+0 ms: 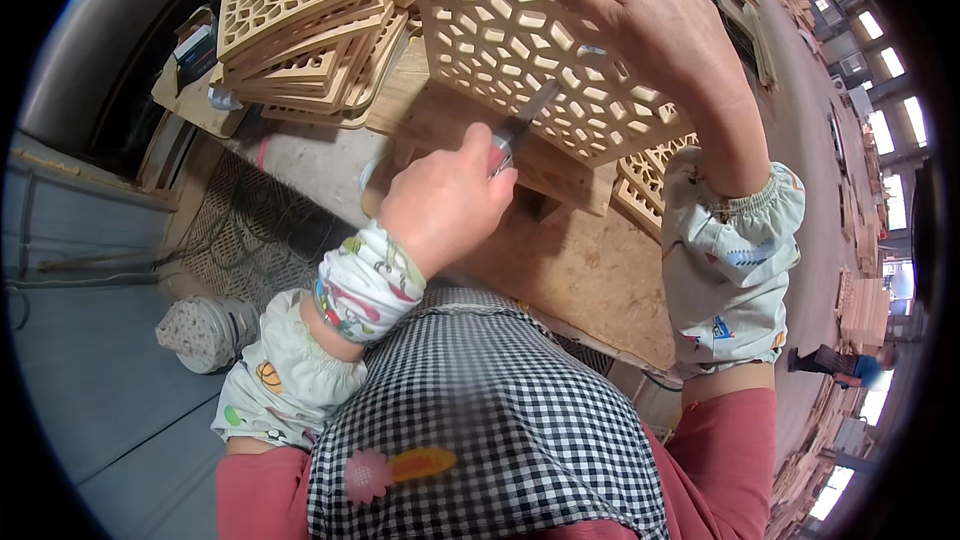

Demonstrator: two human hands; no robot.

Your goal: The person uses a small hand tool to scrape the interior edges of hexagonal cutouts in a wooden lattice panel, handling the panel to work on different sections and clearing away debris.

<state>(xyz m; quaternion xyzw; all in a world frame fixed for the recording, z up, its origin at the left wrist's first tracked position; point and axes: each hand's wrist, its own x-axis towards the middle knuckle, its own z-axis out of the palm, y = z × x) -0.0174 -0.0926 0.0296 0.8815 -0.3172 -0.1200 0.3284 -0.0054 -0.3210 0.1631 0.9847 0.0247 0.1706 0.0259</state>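
**Lattice panel held on edge, blade applied to its face**

The right hand grips the top edge of a pale wooden lattice panel, fingers curled over the rim and closed on it. The panel stands tilted on a wooden block resting on the bench. The left hand is closed in a fist around a small metal tool with a flat grey blade; the blade tip lies against the lower face of the panel, among its cut-out openings. How the handle sits inside the fist cannot be told.

Both forearms wear printed fabric sleeve covers over red sleeves. A black-and-white checked apron covers the person's front.

A stack of similar lattice panels lies at the far left of the bench, well apart from the hands. Another lattice piece lies flat under the right forearm, just beside the block. A second person stands at a distance on the floor to the right
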